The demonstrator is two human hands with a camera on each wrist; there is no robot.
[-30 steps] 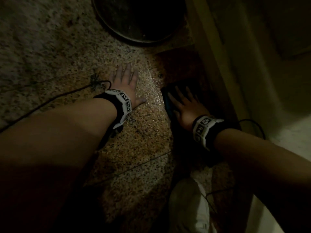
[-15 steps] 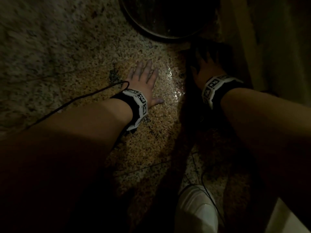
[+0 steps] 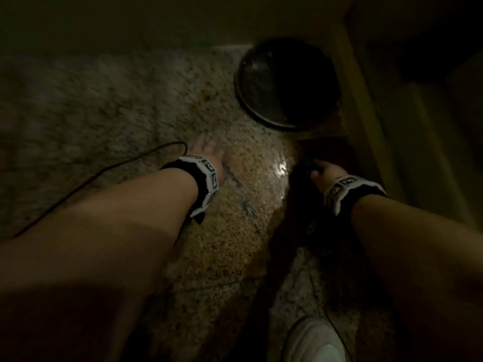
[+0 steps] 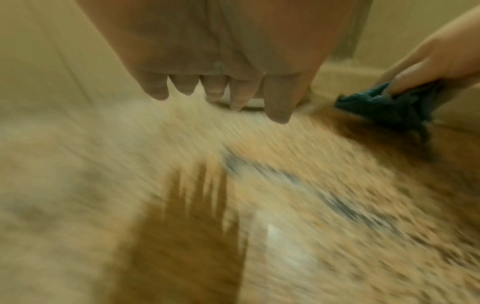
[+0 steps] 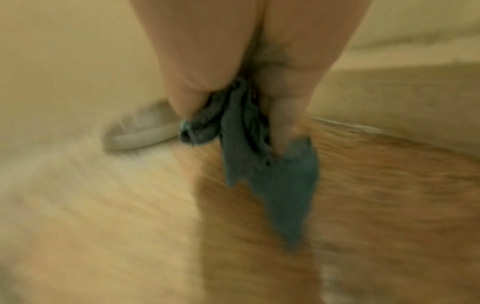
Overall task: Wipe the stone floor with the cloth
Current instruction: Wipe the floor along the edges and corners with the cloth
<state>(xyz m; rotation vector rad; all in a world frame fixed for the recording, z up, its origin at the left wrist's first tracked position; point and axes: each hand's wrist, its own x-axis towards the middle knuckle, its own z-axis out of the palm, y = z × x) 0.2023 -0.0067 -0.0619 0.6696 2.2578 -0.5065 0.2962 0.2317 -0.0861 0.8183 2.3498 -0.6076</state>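
A dark teal cloth (image 5: 262, 162) hangs bunched from my right hand (image 5: 233, 98), pinched between thumb and fingers just above the speckled stone floor (image 3: 235, 210). In the left wrist view the cloth (image 4: 381, 109) shows at the right under that hand (image 4: 428, 61). In the dim head view my right hand (image 3: 320, 169) is near the wooden frame, and the cloth is barely visible there. My left hand (image 3: 209, 152) is stretched out over the floor with straight fingers (image 4: 275, 102) and holds nothing. A wet sheen (image 3: 281, 168) glints between the hands.
A round dark metal basin (image 3: 285, 84) stands on the floor ahead. A wooden frame (image 3: 366, 105) runs along the right. A thin black cable (image 3: 104, 173) trails left from my left wrist. My white shoe (image 3: 313, 340) is at the bottom.
My right hand pushed the cloth forward, then drew back and gathered it into a pinch off the floor. The left hand stayed on the floor; the view tilted up.
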